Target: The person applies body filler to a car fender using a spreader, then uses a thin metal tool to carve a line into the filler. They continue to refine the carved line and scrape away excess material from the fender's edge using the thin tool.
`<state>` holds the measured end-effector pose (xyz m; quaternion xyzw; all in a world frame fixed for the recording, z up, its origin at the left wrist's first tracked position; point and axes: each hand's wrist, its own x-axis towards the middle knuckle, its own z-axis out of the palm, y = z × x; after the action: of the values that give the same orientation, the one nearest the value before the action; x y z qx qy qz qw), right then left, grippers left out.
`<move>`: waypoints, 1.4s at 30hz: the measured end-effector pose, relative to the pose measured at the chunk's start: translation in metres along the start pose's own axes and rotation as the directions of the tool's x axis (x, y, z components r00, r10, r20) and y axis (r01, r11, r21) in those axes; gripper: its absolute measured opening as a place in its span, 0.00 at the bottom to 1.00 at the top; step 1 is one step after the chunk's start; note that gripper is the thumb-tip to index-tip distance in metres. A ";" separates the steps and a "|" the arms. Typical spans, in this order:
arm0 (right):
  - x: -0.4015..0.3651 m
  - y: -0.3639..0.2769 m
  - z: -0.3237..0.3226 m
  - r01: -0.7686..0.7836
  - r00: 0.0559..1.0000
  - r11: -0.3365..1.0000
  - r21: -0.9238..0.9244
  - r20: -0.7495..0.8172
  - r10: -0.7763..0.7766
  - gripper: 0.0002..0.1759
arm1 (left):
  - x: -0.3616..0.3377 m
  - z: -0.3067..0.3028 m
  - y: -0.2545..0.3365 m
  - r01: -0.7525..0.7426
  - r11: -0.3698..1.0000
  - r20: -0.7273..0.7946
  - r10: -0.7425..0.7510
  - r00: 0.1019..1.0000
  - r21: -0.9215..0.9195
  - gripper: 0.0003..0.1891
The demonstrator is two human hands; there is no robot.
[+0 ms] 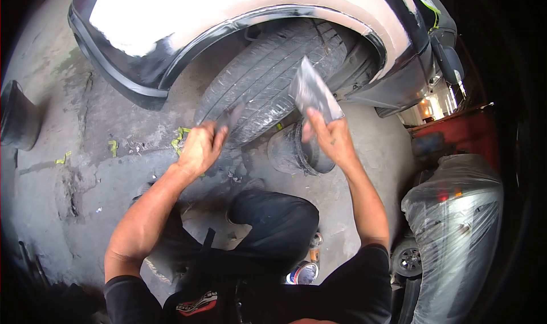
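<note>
Before the black ribbed tyre [268, 73], the right hand [330, 137] pinched a flat grey metal board [312, 90] in its fingers, long axis up-left. The left hand [199, 147], fingers clasped round a small grey spreader blade [231, 119], lay left of it, apart.

Left hand [199, 147] grips scraper [231, 119], right hand [331, 139] board [313, 93], beside tyre [262, 73].

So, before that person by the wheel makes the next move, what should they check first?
1. Left hand has a firm grip on the spreader: ok, fingers closed around it.
2. Right hand is holding the grey board: ok, gripped at its lower edge and tilted up.
3. Enough paste on the board: cannot tell, its surface is blurred.
4. Pale patch on the fender above the tyre is smooth: cannot tell, glare washes it out.
5. Tin by the knee is upright: ok.
6. Dark tub is close at hand: ok, on the floor under the right hand.
</note>
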<state>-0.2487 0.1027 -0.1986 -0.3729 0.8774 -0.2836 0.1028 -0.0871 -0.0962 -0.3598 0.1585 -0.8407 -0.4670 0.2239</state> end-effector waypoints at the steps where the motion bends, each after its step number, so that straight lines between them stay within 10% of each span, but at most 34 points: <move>1: 0.007 -0.017 -0.012 0.175 0.980 0.970 -0.169 -0.062 -0.187 0.15 | -0.003 0.013 -0.014 -0.030 0.994 0.133 0.016 0.991 0.105 0.16; 3: 0.029 -0.040 -0.032 0.498 0.789 0.652 -0.572 -0.014 -0.615 0.22 | -0.009 0.028 -0.028 -0.175 0.974 0.383 0.109 0.917 0.143 0.15; 6: 0.065 -0.067 -0.048 0.587 0.534 0.314 -0.747 0.066 -0.843 0.34 | -0.016 0.030 -0.021 -0.192 0.961 0.560 0.048 0.827 0.202 0.14; 13: 0.101 -0.102 -0.056 0.578 0.509 0.074 -0.812 0.289 -0.811 0.36 | -0.009 0.026 -0.019 -0.134 0.971 0.494 0.019 0.869 0.198 0.15; 26: 0.115 -0.121 -0.070 0.590 0.495 0.011 -0.807 0.351 -0.795 0.22 | -0.010 0.030 -0.020 -0.154 0.968 0.479 0.040 0.877 0.200 0.16; 42: 0.126 -0.104 -0.110 0.675 0.574 0.196 -0.711 0.338 -0.746 0.38 | -0.011 0.025 -0.024 -0.133 0.966 0.467 0.015 0.884 0.221 0.15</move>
<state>-0.3184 0.0012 -0.0450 -0.7249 0.6341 0.1012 -0.2494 -0.0898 -0.0853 -0.3948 0.0370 -0.9266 -0.3739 0.0139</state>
